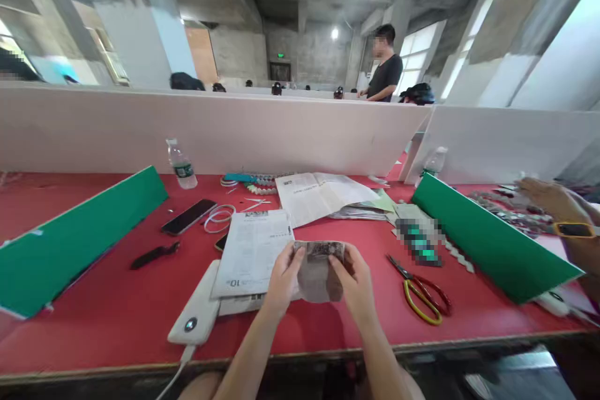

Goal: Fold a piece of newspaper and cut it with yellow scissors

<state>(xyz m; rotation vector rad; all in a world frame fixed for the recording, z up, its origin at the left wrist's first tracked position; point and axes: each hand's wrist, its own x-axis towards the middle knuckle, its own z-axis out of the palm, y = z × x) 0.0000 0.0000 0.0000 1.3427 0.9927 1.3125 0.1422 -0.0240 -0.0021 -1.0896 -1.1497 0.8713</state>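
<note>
Between my two hands is a piece of grey newspaper (pixel 319 278) with a rounded lower edge and a dark printed band along its top. My left hand (pixel 284 275) pinches its left upper corner with thumb and fingers. At the right upper corner my right hand (pixel 354 275) grips it the same way. The paper is held up over the front of the red table. Printed sheets (pixel 253 256) lie just left of my left hand. To the right of my right hand rest scissors (pixel 422 294) with one red and one yellow handle.
A white power bank (pixel 197 306) with a cable lies front left, near a phone (pixel 189 217) and a black strap (pixel 154 255). Green boards (pixel 492 237) stand at both sides. Behind are newspapers (pixel 323 197), a bottle (pixel 182 165) and a white partition (pixel 210 131). A co-worker's hand (pixel 544 194) is far right.
</note>
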